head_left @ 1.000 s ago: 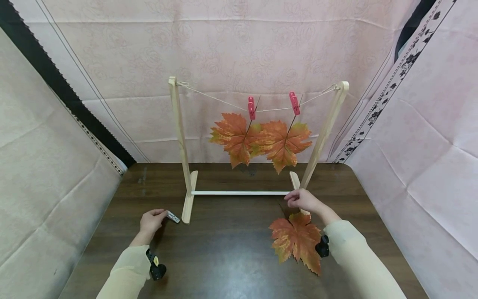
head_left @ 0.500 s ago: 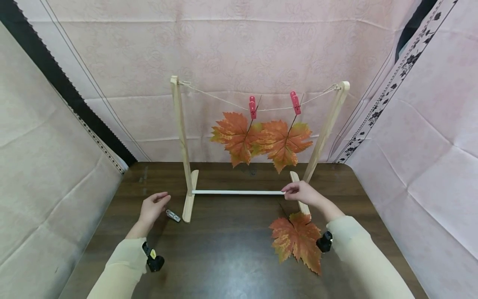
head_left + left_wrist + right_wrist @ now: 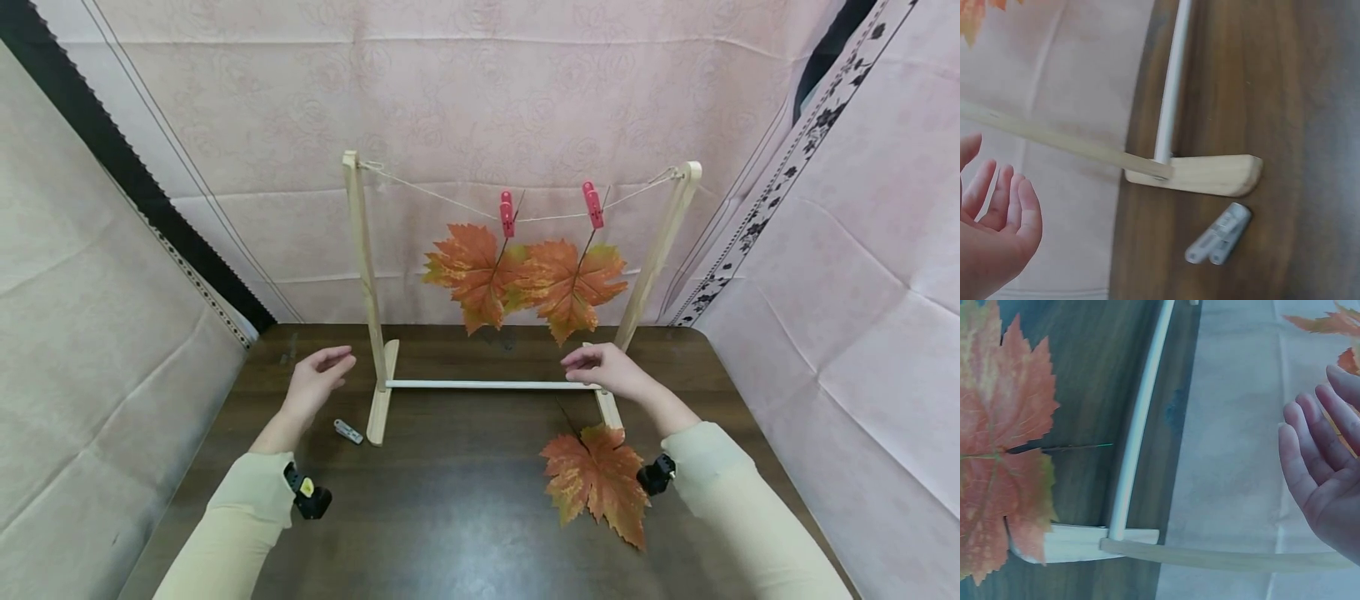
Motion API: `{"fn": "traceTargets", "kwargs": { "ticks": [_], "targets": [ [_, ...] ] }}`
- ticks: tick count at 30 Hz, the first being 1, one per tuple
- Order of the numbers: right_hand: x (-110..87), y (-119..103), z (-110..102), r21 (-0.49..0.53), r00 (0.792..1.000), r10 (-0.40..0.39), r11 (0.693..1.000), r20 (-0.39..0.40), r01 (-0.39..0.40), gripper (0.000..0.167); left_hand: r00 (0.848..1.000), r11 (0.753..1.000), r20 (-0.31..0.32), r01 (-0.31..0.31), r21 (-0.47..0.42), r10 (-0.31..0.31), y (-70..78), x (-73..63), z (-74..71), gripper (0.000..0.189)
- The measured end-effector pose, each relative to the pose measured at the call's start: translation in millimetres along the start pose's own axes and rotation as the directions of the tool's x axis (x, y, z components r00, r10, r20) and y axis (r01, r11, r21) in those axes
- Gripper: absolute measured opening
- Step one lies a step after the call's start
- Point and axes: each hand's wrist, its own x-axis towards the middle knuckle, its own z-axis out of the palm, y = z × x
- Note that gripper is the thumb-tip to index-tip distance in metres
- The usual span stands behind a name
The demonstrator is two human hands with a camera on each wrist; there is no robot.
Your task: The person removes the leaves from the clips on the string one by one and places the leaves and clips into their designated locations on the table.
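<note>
L grip (image 3: 317, 385) apart, nr post (image 3: 366, 267), grey clip (image 3: 348, 432) on tbl (image 3: 450, 500); R grip (image 3: 609, 371) apart, nr rod (image 3: 480, 385).

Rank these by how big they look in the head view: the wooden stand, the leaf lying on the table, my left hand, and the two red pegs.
1. Wooden stand
2. Leaf on the table
3. Left hand
4. Left red peg and right red peg: too alike to rank.

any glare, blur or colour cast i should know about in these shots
Head view: a pale glare patch lies on the table; left wrist view: the clip looks soft, its markings unreadable; right wrist view: a bluish cast, and the post looks bowed, perhaps from the lens.
</note>
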Motion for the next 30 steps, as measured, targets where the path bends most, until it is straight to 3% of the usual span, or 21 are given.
{"fn": "traceTargets", "kwargs": {
  "ticks": [9, 18, 30],
  "targets": [
    [1.8, -18, -9, 0.026, 0.999, -0.02, 0.999, -0.041, 0.021, 0.03, 0.994, 0.996, 0.067, -0.091, -0.017, 0.092, 30.8, 1.8, 0.1, 0.054],
    [5.6, -35, -19, 0.117, 0.999, -0.008, 0.993, -0.047, 0.013, 0.037, 0.972, 0.981, 0.137, -0.184, -0.054, 0.19, 55.3, 2.2, 6.4, 0.051],
    [13.3, -61, -25, 0.138, 0.994, -0.034, 0.989, -0.102, 0.048, 0.038, 0.951, 0.969, 0.188, -0.245, -0.021, 0.244, 95.4, 0.9, 13.8, 0.048]
  ]
}}
